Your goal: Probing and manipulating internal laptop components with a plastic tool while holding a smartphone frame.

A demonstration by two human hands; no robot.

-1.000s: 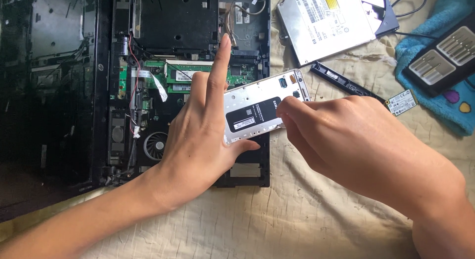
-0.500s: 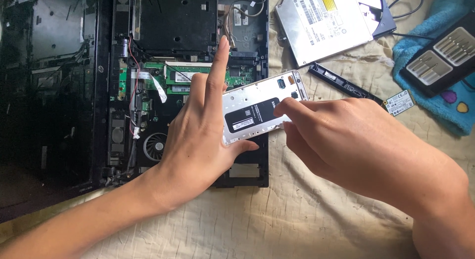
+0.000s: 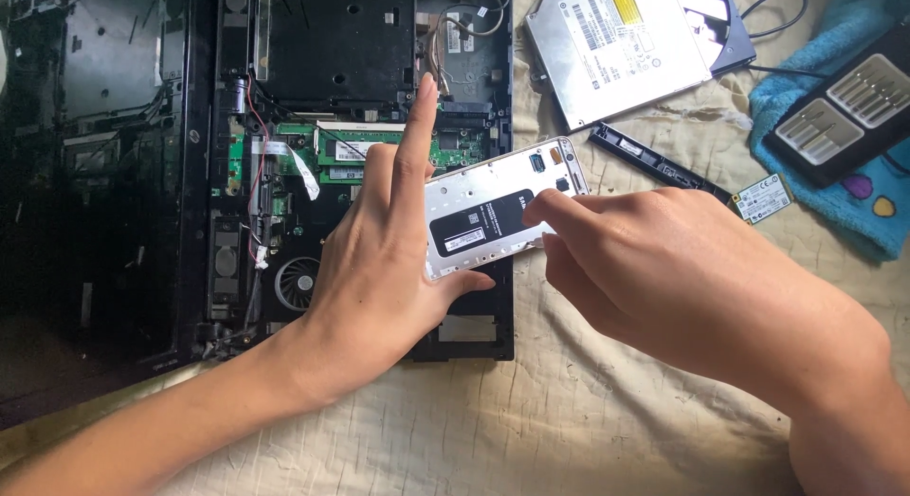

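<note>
Two bare hands are working a silver drive caddy [image 3: 498, 207] over the lower right corner of an opened laptop [image 3: 313, 155], base panel off, green board and fan exposed. The left hand [image 3: 379, 278] is gripping the caddy's near and left edges, thumb under the front edge, index finger stretched up along its left side, other fingers spread; the right hand [image 3: 682, 269] is pinching the caddy's right end w/ fingertips, fingers narrow, closed on it. The caddy is tilted, right end raised, and whether it's seated in the bay can't be told. Judged from the grip, doing this well means keeping the caddy level, moving it straight along the bay w/o twisting, and keeping pressure on the metal edges, not the label. Nearby on the cloth: an optical drive [image 3: 616, 46], a black bezel strip [image 3: 659, 162], a small card [image 3: 763, 198], and a bit case [image 3: 839, 108] on a blue towel [image 3: 853, 212].
</note>
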